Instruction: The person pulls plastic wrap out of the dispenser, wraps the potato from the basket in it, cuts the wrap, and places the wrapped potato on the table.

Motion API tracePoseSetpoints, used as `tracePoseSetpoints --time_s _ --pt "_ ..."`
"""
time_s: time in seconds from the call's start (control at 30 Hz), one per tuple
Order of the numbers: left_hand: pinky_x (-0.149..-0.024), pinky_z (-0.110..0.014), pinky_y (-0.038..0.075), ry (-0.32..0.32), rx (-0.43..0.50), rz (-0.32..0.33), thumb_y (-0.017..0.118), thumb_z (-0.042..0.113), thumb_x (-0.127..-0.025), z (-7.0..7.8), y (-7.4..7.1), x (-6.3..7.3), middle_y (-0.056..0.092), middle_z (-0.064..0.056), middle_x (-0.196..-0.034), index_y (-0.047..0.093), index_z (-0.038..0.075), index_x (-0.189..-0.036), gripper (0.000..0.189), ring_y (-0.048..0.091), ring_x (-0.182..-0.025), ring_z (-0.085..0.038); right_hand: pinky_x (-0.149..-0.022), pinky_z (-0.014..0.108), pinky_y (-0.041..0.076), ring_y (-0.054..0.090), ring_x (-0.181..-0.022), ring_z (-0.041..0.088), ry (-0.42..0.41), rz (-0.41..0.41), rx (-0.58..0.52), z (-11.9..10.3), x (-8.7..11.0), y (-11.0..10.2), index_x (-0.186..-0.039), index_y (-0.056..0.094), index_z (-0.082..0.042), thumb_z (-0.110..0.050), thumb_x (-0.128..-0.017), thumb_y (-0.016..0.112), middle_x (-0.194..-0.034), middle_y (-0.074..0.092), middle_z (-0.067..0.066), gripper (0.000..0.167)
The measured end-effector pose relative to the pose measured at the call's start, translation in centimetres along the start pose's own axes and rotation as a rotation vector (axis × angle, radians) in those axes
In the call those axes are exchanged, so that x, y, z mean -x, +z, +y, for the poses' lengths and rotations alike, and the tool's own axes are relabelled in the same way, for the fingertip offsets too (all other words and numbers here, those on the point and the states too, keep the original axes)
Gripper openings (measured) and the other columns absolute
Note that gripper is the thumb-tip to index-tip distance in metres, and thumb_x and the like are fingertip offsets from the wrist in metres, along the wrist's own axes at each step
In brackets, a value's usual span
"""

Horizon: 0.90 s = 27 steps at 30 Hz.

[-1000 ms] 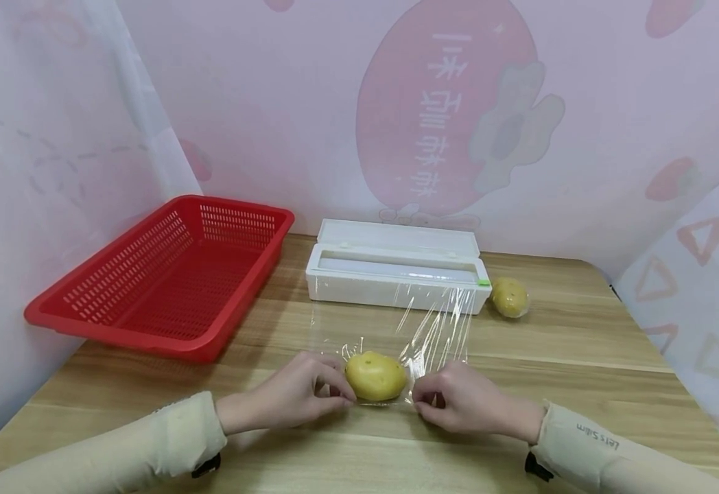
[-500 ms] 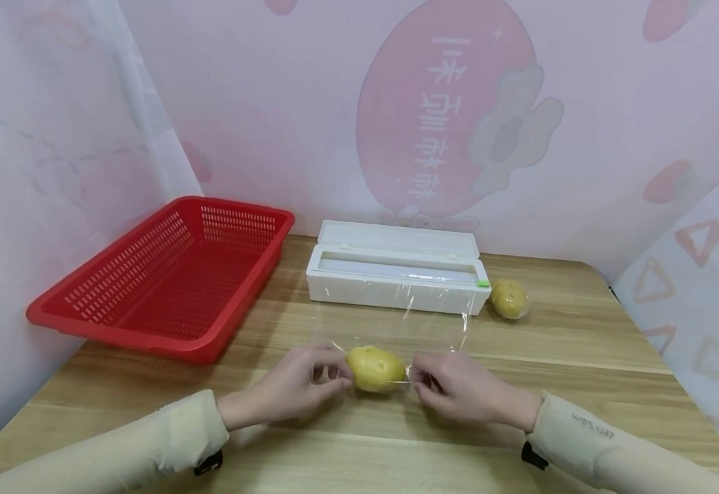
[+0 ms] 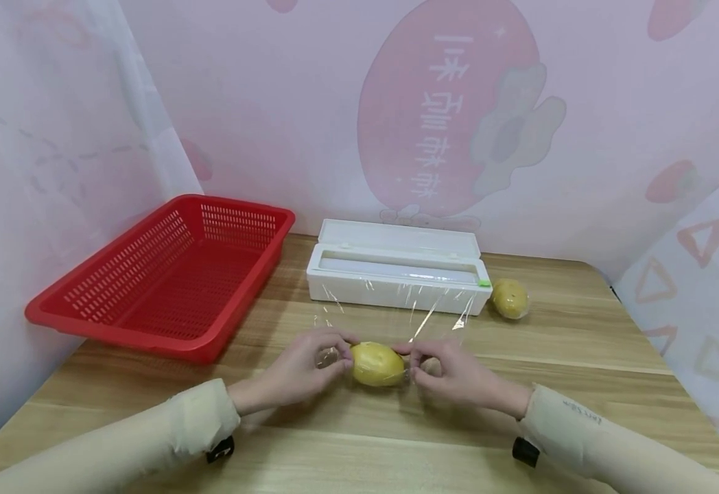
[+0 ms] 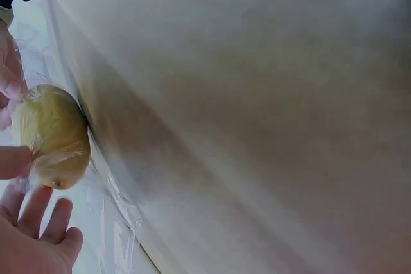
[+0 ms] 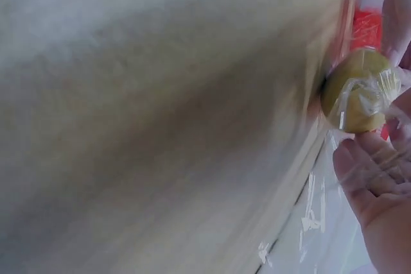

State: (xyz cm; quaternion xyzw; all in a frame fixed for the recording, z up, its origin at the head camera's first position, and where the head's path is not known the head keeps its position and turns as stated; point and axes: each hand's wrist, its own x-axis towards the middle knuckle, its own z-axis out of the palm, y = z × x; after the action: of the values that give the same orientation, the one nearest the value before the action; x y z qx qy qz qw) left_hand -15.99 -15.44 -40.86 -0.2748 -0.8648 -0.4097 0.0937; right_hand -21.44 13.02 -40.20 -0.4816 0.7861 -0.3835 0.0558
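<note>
A yellow potato [image 3: 376,364] rests on the wooden table between my two hands, with clear plastic wrap [image 3: 424,322] drawn over its near side. Behind it the wrap stretches back to the white dispenser box [image 3: 396,291]. My left hand [image 3: 304,367] pinches the film at the potato's left end, its thumb against the wrapped side in the left wrist view. At the right end, my right hand [image 3: 461,374] pinches gathered film between thumb and fingers. Creases in the film cross the potato [image 5: 353,97] in the right wrist view.
The dispenser's lid stands open, showing the film roll [image 3: 396,269]. Right beside the box lies another potato [image 3: 510,299], wrapped in film. A red plastic basket [image 3: 131,343] occupies the left side of the table. A printed curtain [image 3: 261,123] hangs behind.
Both hands have moved slightly away from the body, bringing the film's near edge up over the potato. The potato has rolled a little toward the box.
</note>
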Motion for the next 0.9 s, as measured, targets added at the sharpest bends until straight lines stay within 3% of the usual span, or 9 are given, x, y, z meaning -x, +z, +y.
tracePoseSetpoints --time_s 0.13,0.3,0.43,0.53,0.63,0.77,0.9 --pt "-0.098 -0.043 0.044 -0.038 0.001 0.005 0.076 0.01 -0.086 0.0 0.0 -0.6 0.069 -0.001 -0.112 0.069 0.016 -0.089 0.009 0.061 -0.11 -0.019 -0.09 0.035 0.051 0.063 -0.111 0.025 0.11 0.022 -0.097 0.3 -0.4 -0.2 -0.078 0.059 -0.015 0.007 -0.086 0.063 -0.12 0.067 0.008 0.024" --pt "-0.093 -0.04 0.048 -0.018 0.03 -0.024 0.076 0.007 -0.086 0.0 -0.5 -1.4 0.07 -0.002 -0.107 0.066 0.004 -0.109 0.026 0.064 -0.102 -0.018 -0.09 0.034 0.05 0.065 -0.106 0.019 0.191 0.038 -0.15 0.8 -0.7 -0.1 -0.077 0.06 -0.013 0.006 -0.086 0.062 -0.116 0.069 0.004 0.021" --pt "-0.094 -0.038 0.048 0.039 -0.02 -0.071 0.071 0.008 -0.09 0.2 -0.7 -1.8 0.069 -0.001 -0.111 0.068 0.006 -0.114 0.024 0.064 -0.103 -0.016 -0.088 0.033 0.052 0.066 -0.101 0.015 0.202 0.059 -0.144 1.1 -0.8 0.0 -0.076 0.06 -0.013 0.005 -0.085 0.062 -0.112 0.071 0.001 0.02" --pt "-0.096 -0.037 0.046 0.063 -0.094 -0.1 0.073 0.023 -0.091 0.6 -0.5 -2.1 0.068 0.002 -0.117 0.068 0.011 -0.119 0.031 0.061 -0.11 -0.014 -0.086 0.033 0.053 0.067 -0.098 0.014 0.202 0.067 -0.141 1.2 -1.0 0.0 -0.075 0.059 -0.013 0.005 -0.084 0.062 -0.11 0.071 0.0 0.02" --pt "-0.097 -0.036 0.045 0.071 -0.144 -0.128 0.078 0.038 -0.085 0.9 -0.3 -2.5 0.065 0.002 -0.124 0.065 0.012 -0.125 0.049 0.058 -0.114 -0.014 -0.082 0.033 0.054 0.068 -0.094 0.016 0.195 0.081 -0.161 1.3 -1.1 0.0 -0.075 0.06 -0.012 0.007 -0.084 0.062 -0.109 0.071 0.003 0.021" --pt "-0.091 -0.033 0.049 0.076 -0.128 -0.181 0.082 0.039 -0.08 0.7 0.1 -3.3 0.067 0.003 -0.119 0.067 0.01 -0.123 0.054 0.06 -0.108 -0.011 -0.076 0.03 0.055 0.068 -0.091 0.021 0.202 0.083 -0.208 1.3 -1.1 0.0 -0.076 0.06 -0.008 0.007 -0.086 0.062 -0.107 0.071 0.008 0.018" --pt "-0.083 -0.031 0.051 0.043 -0.038 -0.24 0.08 0.031 -0.084 -0.1 0.0 -4.1 0.069 0.004 -0.112 0.069 0.008 -0.122 0.046 0.062 -0.096 -0.008 -0.074 0.028 0.055 0.067 -0.089 0.021 0.238 0.058 -0.207 1.3 -1.0 -0.5 -0.079 0.064 -0.006 0.001 -0.088 0.065 -0.108 0.071 0.012 0.011"
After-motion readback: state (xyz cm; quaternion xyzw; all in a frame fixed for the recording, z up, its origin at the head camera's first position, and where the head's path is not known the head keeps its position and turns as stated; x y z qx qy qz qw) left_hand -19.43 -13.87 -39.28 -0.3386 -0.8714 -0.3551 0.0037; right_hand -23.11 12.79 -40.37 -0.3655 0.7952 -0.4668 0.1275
